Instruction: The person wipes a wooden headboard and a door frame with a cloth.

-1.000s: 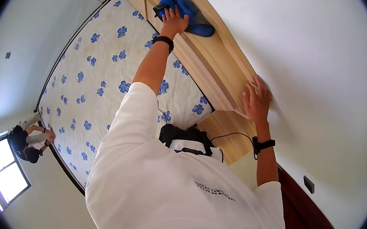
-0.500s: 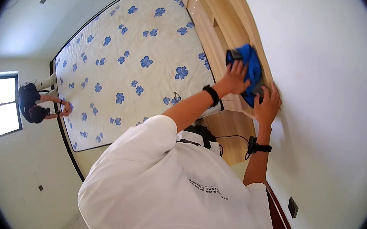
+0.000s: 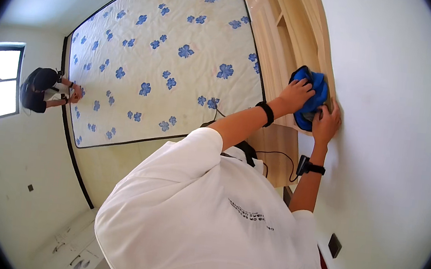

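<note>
A crumpled blue and black cloth item [image 3: 319, 87] lies bunched on the wooden headboard ledge beside the wall; its exact kind is unclear. My left hand [image 3: 296, 96] curls its fingers over the left side of the cloth and grips it. Closer to me, my right hand [image 3: 327, 125] closes around the cloth's lower right end, with its outer edge near the wall. Part of the fabric is hidden under my fingers. Black straps circle both wrists, and a small device [image 3: 303, 165] sits on the right one.
A cream mattress [image 3: 130, 94] with blue flowers fills the left side. At its far left, another person [image 3: 42, 87] bends over the edge. A white wall [image 3: 384, 126] borders my right side. A black cable [image 3: 281, 154] runs past a wooden panel [image 3: 278, 141].
The blue cloth has been bunched up more compactly. My left hand's fingers have curled onto it. The view has shifted, and the other person's body has turned and moved slightly.
</note>
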{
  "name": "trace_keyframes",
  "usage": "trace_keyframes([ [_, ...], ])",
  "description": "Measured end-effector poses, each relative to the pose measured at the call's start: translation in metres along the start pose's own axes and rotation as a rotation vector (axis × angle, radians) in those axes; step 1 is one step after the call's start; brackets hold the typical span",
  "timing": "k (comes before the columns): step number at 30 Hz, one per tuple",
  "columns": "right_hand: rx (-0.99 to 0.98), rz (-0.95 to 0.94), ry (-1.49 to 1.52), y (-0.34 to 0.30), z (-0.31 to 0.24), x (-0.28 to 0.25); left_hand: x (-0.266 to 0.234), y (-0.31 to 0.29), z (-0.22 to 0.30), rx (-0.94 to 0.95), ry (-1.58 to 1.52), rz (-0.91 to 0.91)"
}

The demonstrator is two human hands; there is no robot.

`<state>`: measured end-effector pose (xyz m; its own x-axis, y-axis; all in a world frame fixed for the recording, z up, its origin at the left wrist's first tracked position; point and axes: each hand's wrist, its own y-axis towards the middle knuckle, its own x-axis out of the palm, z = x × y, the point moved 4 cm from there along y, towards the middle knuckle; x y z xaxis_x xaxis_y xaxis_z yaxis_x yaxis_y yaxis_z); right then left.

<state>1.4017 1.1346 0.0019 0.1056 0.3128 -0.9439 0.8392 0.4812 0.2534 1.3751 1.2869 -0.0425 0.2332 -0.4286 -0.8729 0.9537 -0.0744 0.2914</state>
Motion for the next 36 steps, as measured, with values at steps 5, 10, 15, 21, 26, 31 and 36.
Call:
trace_keyframes([
  [5,-0.124,0.11,0.2,-0.022,-0.015,0.013,0.011,-0.05,0.03,0.026,-0.043,-0.033],
  [10,-0.107,-0.012,0.205,-0.05,-0.049,0.001,0.014,-0.052,0.016,0.066,-0.041,-0.05],
  [15,0.018,-0.144,-0.235,-0.034,-0.061,0.043,0.006,-0.007,-0.005,0.026,-0.132,-0.118],
  [21,0.009,-0.159,-0.149,-0.04,-0.058,-0.014,0.021,-0.014,0.011,0.106,-0.373,-0.329],
  [26,0.152,-0.038,-0.177,-0.094,-0.035,-0.054,0.021,-0.041,0.069,-0.133,-0.565,-0.216],
  [31,0.172,0.09,-0.155,-0.102,0.032,-0.012,0.026,-0.01,0.095,-0.117,-0.364,-0.23],
  [36,0.358,0.05,0.08,-0.081,0.019,0.015,0.057,0.007,0.072,-0.004,-0.313,-0.283],
])
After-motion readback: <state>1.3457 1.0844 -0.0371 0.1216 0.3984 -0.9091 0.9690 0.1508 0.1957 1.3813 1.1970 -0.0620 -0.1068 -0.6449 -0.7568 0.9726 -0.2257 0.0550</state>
